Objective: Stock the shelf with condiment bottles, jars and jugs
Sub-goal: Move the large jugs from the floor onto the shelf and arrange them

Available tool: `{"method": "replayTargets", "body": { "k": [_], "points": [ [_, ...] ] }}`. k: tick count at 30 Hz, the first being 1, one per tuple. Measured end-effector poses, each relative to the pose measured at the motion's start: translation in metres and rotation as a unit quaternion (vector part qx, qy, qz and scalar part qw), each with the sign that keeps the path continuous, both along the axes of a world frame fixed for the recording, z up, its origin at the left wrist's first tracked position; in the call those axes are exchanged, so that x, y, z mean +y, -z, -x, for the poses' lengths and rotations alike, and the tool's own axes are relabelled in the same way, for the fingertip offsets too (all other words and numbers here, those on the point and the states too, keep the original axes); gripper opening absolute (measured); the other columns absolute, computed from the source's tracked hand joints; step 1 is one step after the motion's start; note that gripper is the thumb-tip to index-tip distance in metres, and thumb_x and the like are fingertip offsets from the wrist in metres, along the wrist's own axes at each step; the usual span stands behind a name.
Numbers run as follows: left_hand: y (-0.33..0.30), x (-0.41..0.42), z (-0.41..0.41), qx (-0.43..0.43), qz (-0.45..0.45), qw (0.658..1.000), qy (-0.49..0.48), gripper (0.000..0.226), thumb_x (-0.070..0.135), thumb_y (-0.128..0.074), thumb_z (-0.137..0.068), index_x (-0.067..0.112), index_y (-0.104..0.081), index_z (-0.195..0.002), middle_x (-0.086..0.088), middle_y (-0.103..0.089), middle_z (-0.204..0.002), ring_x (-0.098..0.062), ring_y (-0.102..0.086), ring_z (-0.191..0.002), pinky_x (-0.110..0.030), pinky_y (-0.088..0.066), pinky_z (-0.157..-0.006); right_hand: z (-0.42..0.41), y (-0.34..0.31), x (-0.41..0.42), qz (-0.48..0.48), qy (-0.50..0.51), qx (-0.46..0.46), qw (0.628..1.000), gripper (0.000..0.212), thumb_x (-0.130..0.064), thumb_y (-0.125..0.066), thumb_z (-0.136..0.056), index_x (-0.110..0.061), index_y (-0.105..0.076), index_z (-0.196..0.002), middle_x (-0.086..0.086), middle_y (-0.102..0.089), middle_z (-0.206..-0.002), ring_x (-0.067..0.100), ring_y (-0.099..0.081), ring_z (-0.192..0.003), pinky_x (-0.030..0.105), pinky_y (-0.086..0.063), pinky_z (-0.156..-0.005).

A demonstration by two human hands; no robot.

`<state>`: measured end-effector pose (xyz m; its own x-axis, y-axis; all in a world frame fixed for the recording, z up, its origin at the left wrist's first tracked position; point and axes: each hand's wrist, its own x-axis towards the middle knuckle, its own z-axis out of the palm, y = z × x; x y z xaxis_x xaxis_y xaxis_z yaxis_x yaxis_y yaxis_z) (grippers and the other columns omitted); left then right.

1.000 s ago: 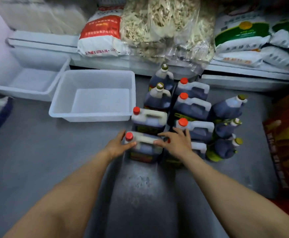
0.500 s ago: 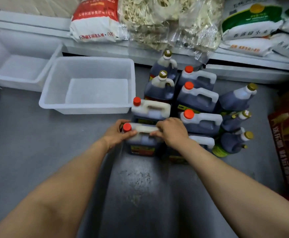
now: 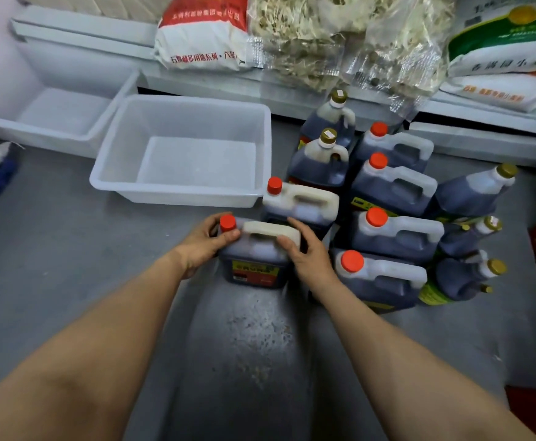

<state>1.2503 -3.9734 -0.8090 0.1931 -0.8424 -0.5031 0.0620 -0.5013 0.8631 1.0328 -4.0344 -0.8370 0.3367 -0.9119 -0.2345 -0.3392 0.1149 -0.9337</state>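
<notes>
Both hands on the nearest red-capped jug

Down at centre frame in the head view, a dark-filled jug (image 3: 255, 254) with a red cap and a pale handle stands on the grey floor (image 3: 53, 265), at the front of a cluster of similar containers. The left hand (image 3: 203, 241) grips its left shoulder just under the cap, fingers curled round the neck side and thumb lying along the top. The right hand (image 3: 308, 249) holds the right end of the handle, thumb curled over the front and fingers wrapped behind.

Just behind it stands a second red-capped jug (image 3: 301, 203), and to the right a column of four more red-capped jugs (image 3: 394, 186) runs toward the upper part of the frame. Two gold-capped bottles (image 3: 324, 160) stand behind the second jug, and further gold-capped bottles (image 3: 473, 192) lean at the right edge of the group.

Left of the cluster, an empty-looking white plastic tub (image 3: 177, 192) touches the second jug's corner. A second tub (image 3: 53, 135) sits at upper left. Along the top of the frame, a low shelf (image 3: 483, 109) carries a red-and-white sack (image 3: 203, 43), clear bags of pale dried strips (image 3: 339, 36) and green-and-white sacks (image 3: 502, 49)
</notes>
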Motion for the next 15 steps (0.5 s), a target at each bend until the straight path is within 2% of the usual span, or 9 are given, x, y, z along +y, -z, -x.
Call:
{"method": "replayTargets", "body": {
  "k": [4, 6, 8, 9, 12, 13, 15],
  "points": [
    [0.013, 0.000, -0.011, 0.020, -0.027, 0.998, 0.048, 0.035, 0.026, -0.061, -0.093, 0.030, -0.055, -0.128, 0.017, -0.069, -0.111, -0.005, -0.062, -0.104, -0.032, -0.047, -0.092, 0.001, 0.014, 0.006, -0.025, 0.009, -0.054, 0.998, 0.067, -0.051, -0.062, -0.086, -0.028, -0.044, -0.146, -0.006, -0.048, -0.147, 0.005, -0.045, -0.134, 0.022, -0.039, -0.110],
    [0.017, -0.004, -0.010, 0.043, -0.010, 0.999, 0.025, 0.043, 0.030, -0.065, -0.087, 0.024, -0.057, -0.129, 0.013, -0.071, -0.111, -0.003, -0.065, -0.102, -0.022, -0.051, -0.089, -0.002, 0.013, 0.003, -0.028, 0.030, -0.057, 0.998, 0.063, -0.052, -0.061, -0.086, -0.027, -0.047, -0.142, -0.004, -0.051, -0.143, 0.008, -0.049, -0.130, 0.025, -0.042, -0.108],
    [0.015, -0.010, -0.006, 0.054, -0.007, 0.998, -0.012, 0.060, 0.039, -0.069, -0.077, 0.018, -0.057, -0.132, 0.002, -0.069, -0.120, -0.010, -0.064, -0.110, -0.024, -0.048, -0.096, -0.008, 0.010, -0.002, -0.039, 0.054, -0.063, 0.996, 0.049, -0.048, -0.062, -0.090, -0.025, -0.052, -0.133, -0.003, -0.057, -0.133, 0.011, -0.055, -0.123, 0.028, -0.046, -0.104],
    [0.012, -0.011, -0.004, 0.049, -0.011, 0.998, -0.027, 0.061, 0.043, -0.070, -0.074, 0.018, -0.060, -0.129, 0.000, -0.070, -0.119, -0.013, -0.064, -0.110, -0.024, -0.048, -0.096, -0.011, 0.007, -0.003, -0.042, 0.067, -0.062, 0.995, 0.043, -0.045, -0.062, -0.092, -0.024, -0.055, -0.129, -0.003, -0.060, -0.127, 0.013, -0.057, -0.119, 0.028, -0.047, -0.102],
    [-0.004, -0.006, 0.000, 0.022, -0.051, 0.997, -0.060, 0.045, 0.052, -0.071, -0.071, 0.019, -0.071, -0.102, 0.001, -0.076, -0.097, -0.009, -0.071, -0.089, -0.012, -0.052, -0.069, -0.016, -0.012, -0.003, -0.071, 0.093, -0.034, 0.993, 0.033, -0.046, -0.062, -0.093, -0.023, -0.060, -0.117, -0.002, -0.065, -0.116, 0.014, -0.062, -0.108, 0.027, -0.050, -0.092],
    [-0.014, -0.002, 0.001, 0.013, -0.064, 0.995, -0.071, 0.042, 0.053, -0.072, -0.072, 0.018, -0.072, -0.095, 0.001, -0.077, -0.092, -0.007, -0.072, -0.082, -0.011, -0.051, -0.064, -0.016, -0.023, 0.000, -0.087, 0.090, -0.021, 0.992, 0.033, -0.048, -0.062, -0.092, -0.024, -0.060, -0.114, -0.002, -0.065, -0.114, 0.013, -0.062, -0.104, 0.024, -0.050, -0.086],
    [-0.041, 0.009, 0.004, -0.010, -0.096, 0.992, -0.080, 0.043, 0.055, -0.073, -0.074, 0.016, -0.073, -0.091, 0.001, -0.076, -0.090, -0.008, -0.070, -0.083, -0.015, -0.050, -0.074, -0.011, -0.052, 0.009, -0.112, 0.085, -0.008, 0.990, 0.034, -0.049, -0.062, -0.092, -0.022, -0.061, -0.112, -0.002, -0.067, -0.109, 0.009, -0.063, -0.097, 0.016, -0.048, -0.074]
  ]
}}
